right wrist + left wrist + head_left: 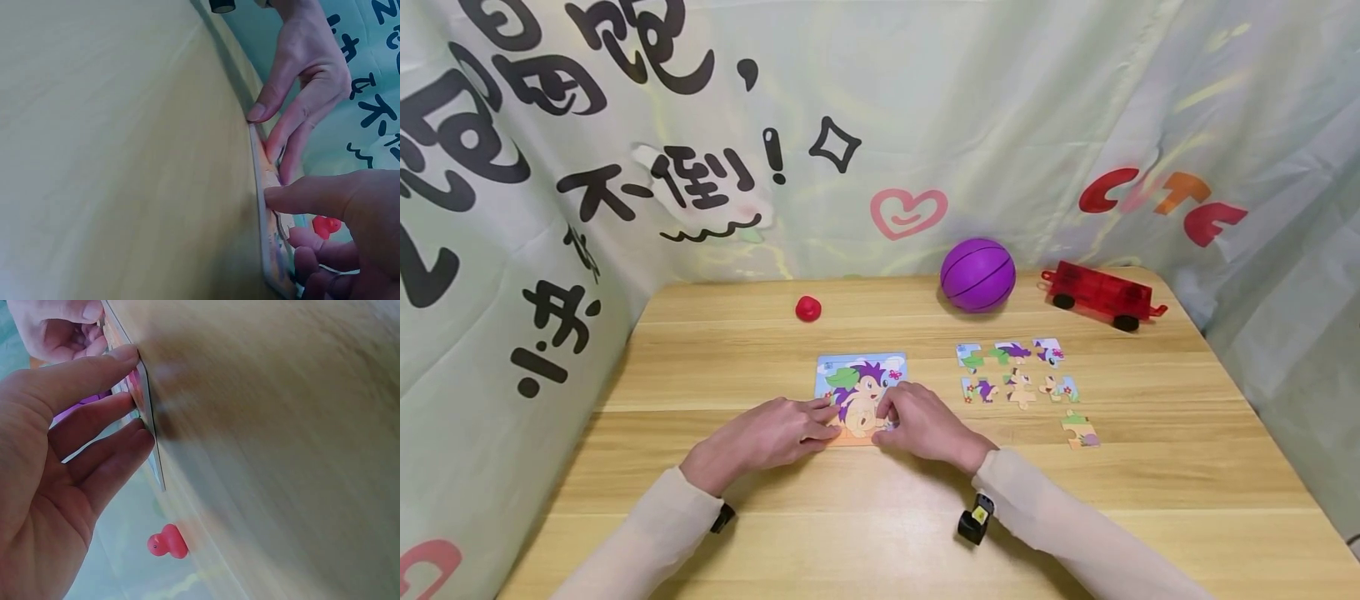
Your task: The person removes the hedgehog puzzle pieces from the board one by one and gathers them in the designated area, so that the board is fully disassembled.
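A puzzle board with a purple-haired hedgehog picture lies flat on the wooden table. My left hand rests at its lower left corner. In the left wrist view the thumb touches the near edge, while loosely straight fingers lie along the left side. Over the board's lower right part, my right hand pinches a puzzle piece between thumb and curled fingers, its edge slightly raised above the board. Most of that piece is hidden by the fingers.
Several loose puzzle pieces are laid out in rows right of the board. Behind them stand a purple ball and a red toy wagon. A small red rubber duck sits beyond the board. Printed curtains enclose the table.
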`<state>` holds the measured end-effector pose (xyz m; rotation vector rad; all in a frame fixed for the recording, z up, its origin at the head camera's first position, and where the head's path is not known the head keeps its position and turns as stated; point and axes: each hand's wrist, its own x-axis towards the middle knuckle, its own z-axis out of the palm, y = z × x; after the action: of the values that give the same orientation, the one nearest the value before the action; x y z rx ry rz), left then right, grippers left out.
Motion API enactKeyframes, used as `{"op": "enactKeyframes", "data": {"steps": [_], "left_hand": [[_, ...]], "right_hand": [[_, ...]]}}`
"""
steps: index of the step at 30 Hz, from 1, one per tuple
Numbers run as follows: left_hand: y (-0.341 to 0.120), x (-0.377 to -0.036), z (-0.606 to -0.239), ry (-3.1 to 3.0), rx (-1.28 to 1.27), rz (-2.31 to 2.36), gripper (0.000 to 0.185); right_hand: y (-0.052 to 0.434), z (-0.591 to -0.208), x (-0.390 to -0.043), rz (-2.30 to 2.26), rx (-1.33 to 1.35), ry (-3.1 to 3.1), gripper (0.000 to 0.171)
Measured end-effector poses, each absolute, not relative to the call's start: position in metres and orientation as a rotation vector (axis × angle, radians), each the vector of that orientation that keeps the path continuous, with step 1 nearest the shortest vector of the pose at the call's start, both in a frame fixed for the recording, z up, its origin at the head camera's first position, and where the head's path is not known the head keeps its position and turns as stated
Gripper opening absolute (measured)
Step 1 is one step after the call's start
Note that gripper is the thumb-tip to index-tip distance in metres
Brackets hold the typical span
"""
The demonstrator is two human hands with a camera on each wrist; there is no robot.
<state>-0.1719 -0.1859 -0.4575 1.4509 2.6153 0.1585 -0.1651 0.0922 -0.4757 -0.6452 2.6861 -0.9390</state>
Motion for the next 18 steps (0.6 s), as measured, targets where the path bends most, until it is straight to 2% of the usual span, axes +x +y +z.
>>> {"op": "enactKeyframes", "data": {"steps": [18], "left_hand": [[-0.1865, -0.1713, -0.4576, 2.612, 1.449, 0.163, 0.031]], "right_hand": [[0.0895, -0.4719, -0.1658, -1.048, -0.538, 2.573, 0.029]]}}
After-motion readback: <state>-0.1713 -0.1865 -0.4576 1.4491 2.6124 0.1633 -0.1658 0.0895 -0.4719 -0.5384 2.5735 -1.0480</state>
